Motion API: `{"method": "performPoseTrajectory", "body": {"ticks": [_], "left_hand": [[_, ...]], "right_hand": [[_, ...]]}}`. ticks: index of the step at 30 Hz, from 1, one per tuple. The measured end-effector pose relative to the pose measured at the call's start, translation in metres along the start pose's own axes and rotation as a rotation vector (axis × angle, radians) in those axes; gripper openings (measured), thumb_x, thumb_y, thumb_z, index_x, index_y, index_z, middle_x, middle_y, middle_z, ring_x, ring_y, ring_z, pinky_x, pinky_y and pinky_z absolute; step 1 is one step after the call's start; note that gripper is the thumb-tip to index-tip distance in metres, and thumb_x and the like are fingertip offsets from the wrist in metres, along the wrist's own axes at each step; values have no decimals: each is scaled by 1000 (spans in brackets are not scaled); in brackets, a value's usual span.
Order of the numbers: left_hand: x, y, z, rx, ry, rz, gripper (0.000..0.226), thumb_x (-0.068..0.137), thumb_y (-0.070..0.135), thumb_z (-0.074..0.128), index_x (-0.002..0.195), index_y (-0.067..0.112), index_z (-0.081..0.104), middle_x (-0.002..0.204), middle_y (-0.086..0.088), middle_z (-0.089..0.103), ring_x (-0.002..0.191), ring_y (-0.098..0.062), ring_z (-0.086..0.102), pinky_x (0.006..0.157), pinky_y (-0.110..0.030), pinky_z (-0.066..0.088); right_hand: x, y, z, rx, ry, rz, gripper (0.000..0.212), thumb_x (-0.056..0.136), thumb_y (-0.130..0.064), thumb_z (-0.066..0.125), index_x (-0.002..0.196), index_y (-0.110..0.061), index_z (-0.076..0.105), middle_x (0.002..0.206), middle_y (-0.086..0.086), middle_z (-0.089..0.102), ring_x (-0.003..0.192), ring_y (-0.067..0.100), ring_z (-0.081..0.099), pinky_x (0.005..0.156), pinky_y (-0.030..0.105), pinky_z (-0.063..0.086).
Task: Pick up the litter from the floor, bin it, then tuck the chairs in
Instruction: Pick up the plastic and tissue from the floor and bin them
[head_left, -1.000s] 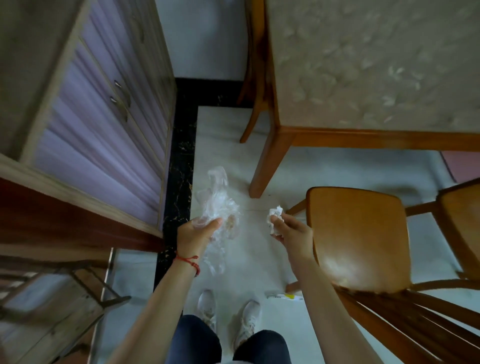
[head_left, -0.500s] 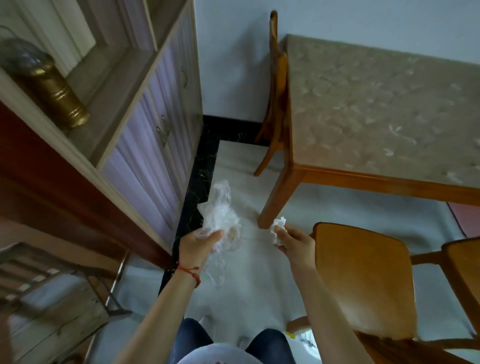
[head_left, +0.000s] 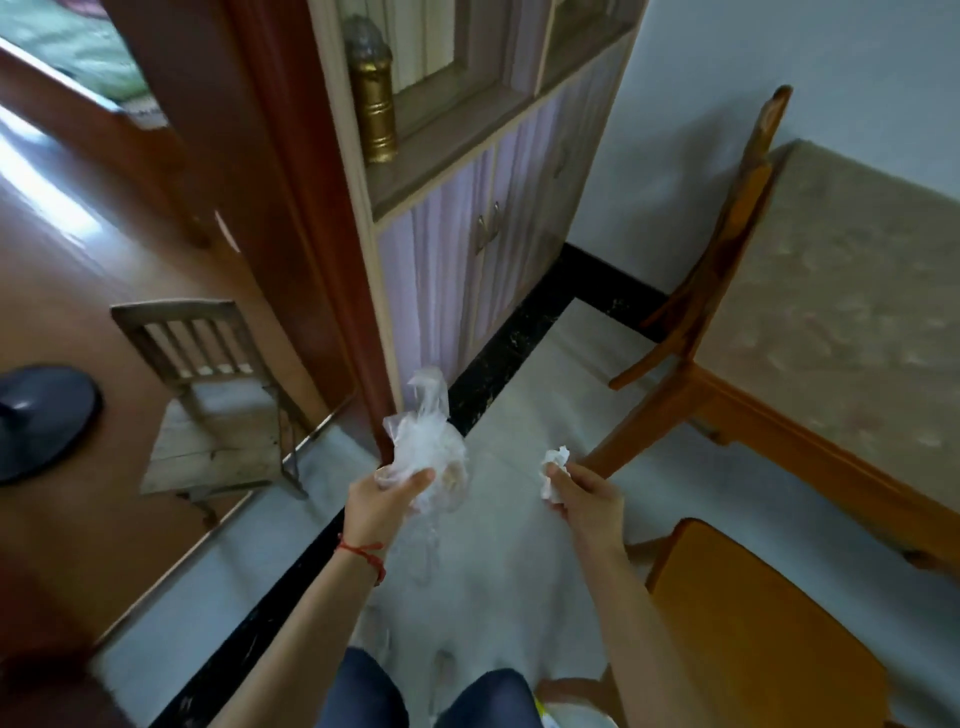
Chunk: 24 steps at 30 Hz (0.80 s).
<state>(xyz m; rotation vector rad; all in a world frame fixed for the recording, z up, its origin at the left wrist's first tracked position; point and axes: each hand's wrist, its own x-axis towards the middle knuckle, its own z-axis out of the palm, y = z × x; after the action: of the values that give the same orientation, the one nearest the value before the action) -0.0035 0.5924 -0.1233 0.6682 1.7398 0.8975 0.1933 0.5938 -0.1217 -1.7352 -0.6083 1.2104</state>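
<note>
Litter in hand, person standing, no bin in sight.

Item one: clear plastic bag (head_left: 427, 447), crumpled, pinched at its lower edge between thumb and fingers of the left hand (head_left: 385, 496), held above the pale floor (head_left: 524, 395). Item two: white tissue wad (head_left: 554, 470), pinched in the curled fingers of the right hand (head_left: 587, 499). Nearby: wooden chair (head_left: 769, 639) at lower right, pulled out from the desk (head_left: 852, 322); second chair (head_left: 727, 249) against the desk's far side. Cabinet (head_left: 467, 270) ahead, small grey chair (head_left: 208, 374) through the doorway. Step judged: pickup appears done, binning pending. Next move calls for finding a bin, keeping both grips closed while walking, then releasing over it.
</note>
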Motion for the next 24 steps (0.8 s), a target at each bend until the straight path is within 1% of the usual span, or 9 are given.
{"method": "performPoseTrajectory", "body": {"ticks": [3,5,8,10,14,17,19,23,24], "left_hand": [[-21,-16,-28,-54,54,2,19,77,15,70,66,13,56,66,-1,56,61,-14,53,49,-19,46],[-33,-27,-45,-111,117,-3,19,75,15,73,65,8,59,62,-4,56,57,-15,53,46,-19,48],[-48,-44,-72,-188,180,-26,18,71,18,76,64,9,63,66,-10,62,63,-23,57,62,-34,51],[-61,-57,-92,-248,211,-42,16,71,20,77,67,9,66,74,-14,65,68,-27,59,66,-40,49],[-92,-85,-133,-298,298,-34,17,71,19,76,76,5,67,78,-17,67,70,-28,62,68,-41,53],[-118,-106,-162,-355,336,-30,10,74,17,73,74,11,65,76,-11,66,68,-22,61,65,-32,52],[-133,-124,-181,-378,374,-22,10,74,16,73,72,12,64,75,-8,66,68,-22,61,62,-29,51],[-162,-162,-213,-445,439,-42,9,72,14,74,71,11,65,76,-11,68,74,-29,64,72,-39,54],[-170,-170,-219,-450,455,-36,9,73,13,74,70,11,65,74,-10,67,71,-27,64,69,-35,55]], "right_hand": [[-16,7,15,-42,-78,19,7,81,-13,67,87,-14,64,77,-7,59,73,10,59,66,20,51],[-28,11,26,-80,-142,-10,11,79,-13,70,75,-22,65,76,-4,63,72,11,61,61,18,52],[-44,19,42,-72,-233,-16,10,78,-9,70,75,-17,66,75,3,65,70,13,60,54,13,53],[-59,24,54,-93,-296,-18,5,78,-8,70,82,-10,67,73,3,64,68,13,60,54,13,54],[-96,41,80,-131,-390,-19,14,79,-8,70,92,-5,65,75,0,63,69,12,59,55,14,54],[-128,56,94,-132,-452,-15,22,79,-7,69,99,-4,62,79,0,63,72,12,60,54,13,54],[-151,67,101,-145,-497,-4,21,79,-7,69,98,-6,60,80,1,63,73,13,60,53,13,54],[-195,87,109,-182,-588,-8,16,79,-7,69,92,-9,59,80,0,63,74,13,60,51,12,52],[-205,92,110,-188,-608,-10,16,79,-7,69,92,-9,59,80,0,63,74,13,61,51,12,52]]}}
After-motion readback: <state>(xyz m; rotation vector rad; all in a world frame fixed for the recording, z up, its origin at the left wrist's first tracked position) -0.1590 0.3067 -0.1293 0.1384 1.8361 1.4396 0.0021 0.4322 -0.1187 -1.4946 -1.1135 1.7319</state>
